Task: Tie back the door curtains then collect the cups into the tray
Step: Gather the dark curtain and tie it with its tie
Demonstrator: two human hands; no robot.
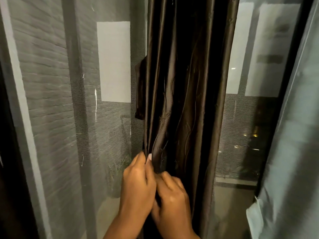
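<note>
Head view. Both hands are working low in the frame, closest to me: my left hand [138, 185] is pinching the gathered edge of the curtain [183, 100] between thumb and curled fingers, and my right hand [172, 199], touching the left, is curling its fingers into the folds just beside it. The curtain is hanging bunched in a narrow column at centre, between the mesh screen [57, 100] on the left and the glass [250, 57] on the right. A loose tab of the same fabric, possibly the tie-back [140, 87], is sticking out from the curtain's left edge above my hands; I cannot tell how it is attached. Cups and tray are not showing.

Risk, as I am judging it: the cloth is looking slick, so pleats could be slipping out of so small a pinch before any tie is going round, and the bundle would be fanning open. Tugging sideways could also be dragging the screen along.

Materials: the curtain is appearing dark brown, satin-glossy, with raised wavy embroidery and deep vertical pleats; the screen is looking fine, grey and translucent.
</note>
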